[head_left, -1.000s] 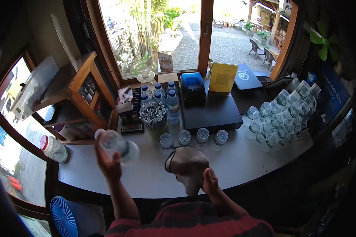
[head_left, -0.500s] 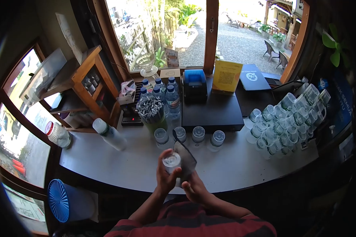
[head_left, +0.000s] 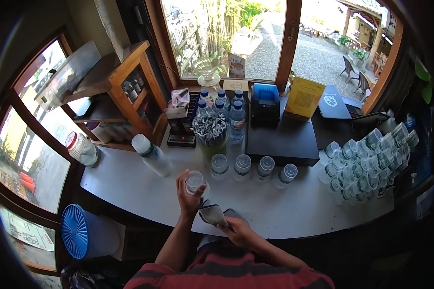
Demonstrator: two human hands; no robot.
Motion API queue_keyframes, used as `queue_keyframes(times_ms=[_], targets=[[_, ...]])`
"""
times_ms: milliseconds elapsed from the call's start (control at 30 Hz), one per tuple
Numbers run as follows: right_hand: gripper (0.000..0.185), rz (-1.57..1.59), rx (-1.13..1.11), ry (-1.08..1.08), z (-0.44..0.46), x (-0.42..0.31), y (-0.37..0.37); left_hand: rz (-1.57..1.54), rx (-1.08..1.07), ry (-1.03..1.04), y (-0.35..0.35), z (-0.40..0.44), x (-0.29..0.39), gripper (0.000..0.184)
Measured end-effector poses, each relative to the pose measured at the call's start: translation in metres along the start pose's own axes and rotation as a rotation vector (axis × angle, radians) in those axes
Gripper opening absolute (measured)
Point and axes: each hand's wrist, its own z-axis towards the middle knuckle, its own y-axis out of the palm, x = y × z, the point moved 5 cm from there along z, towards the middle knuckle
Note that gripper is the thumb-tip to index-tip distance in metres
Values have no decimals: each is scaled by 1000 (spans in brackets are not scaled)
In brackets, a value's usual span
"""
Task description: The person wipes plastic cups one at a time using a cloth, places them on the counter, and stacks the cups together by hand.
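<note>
My left hand [head_left: 190, 198] is closed around a clear plastic cup [head_left: 196, 181], held above the counter near its front edge. In my right hand [head_left: 238, 232] is a grey cloth [head_left: 213, 215], gripped at its near end. The cloth hangs just below and to the right of the cup. Several similar cups with dark green print, one of them the nearest cup [head_left: 220, 165], stand in a row beyond my hands. Left of them, a tall sleeve of white cups [head_left: 152, 156] leans on the counter.
A big pile of printed cups [head_left: 366, 166] covers the right end of the counter [head_left: 279, 212]. Behind the row are a holder of wrapped straws [head_left: 210, 132], water bottles [head_left: 237, 121] and a black cash drawer [head_left: 282, 142]. A blue-lidded bin [head_left: 75, 231] stands lower left.
My left hand has carried the cup left, away from the cloth. The cloth has swung lower, out of its upright position. The view has turned left.
</note>
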Motion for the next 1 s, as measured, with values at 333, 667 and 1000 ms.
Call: queue_keyframes(times_ms=[333, 667, 1000], targets=[[22, 260, 287, 104, 53, -12, 14, -246, -125, -98, 30, 52, -89, 80], [31, 499, 598, -19, 69, 5, 19, 30, 320, 196, -122, 143, -62, 93], [38, 825, 853, -206, 71, -18, 53, -284, 181, 214, -172, 195, -14, 94]])
